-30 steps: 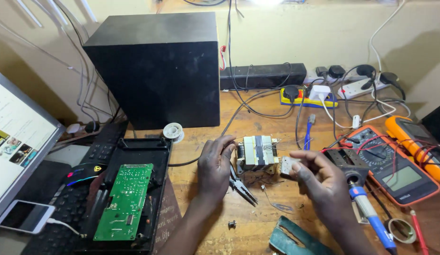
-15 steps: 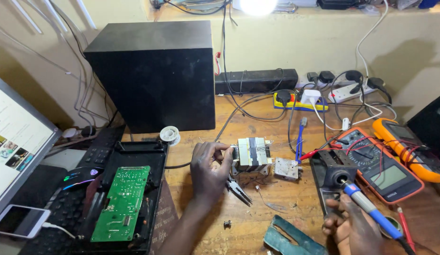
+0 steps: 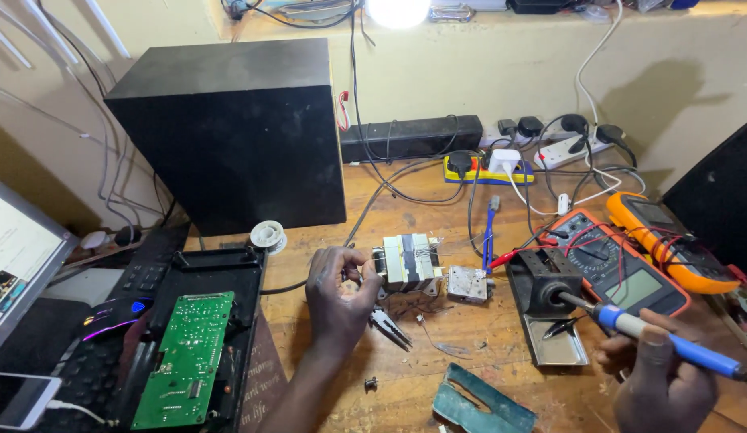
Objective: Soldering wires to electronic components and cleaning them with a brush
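Note:
My left hand (image 3: 338, 293) rests on the wooden bench (image 3: 462, 337), its fingertips gripping the left side of a small transformer (image 3: 409, 261) with bare wire leads. A small square metal part (image 3: 468, 283) lies just right of the transformer. My right hand (image 3: 661, 385) at the lower right holds a blue-handled soldering iron (image 3: 670, 341), whose tip still sits in the black stand (image 3: 540, 282). Small pliers (image 3: 389, 327) lie on the bench below the transformer, beside my left hand.
A green circuit board (image 3: 185, 359) lies in a black case at left, near a solder spool (image 3: 268, 236). A large black speaker box (image 3: 229, 132) stands behind. Two multimeters (image 3: 630, 269) and power strips (image 3: 486, 168) crowd the right. A phone (image 3: 20, 398) and keyboard sit lower left.
My right hand left the small metal part beside the transformer, dropped to the lower right and took hold of the soldering iron handle. My left hand stayed on the transformer.

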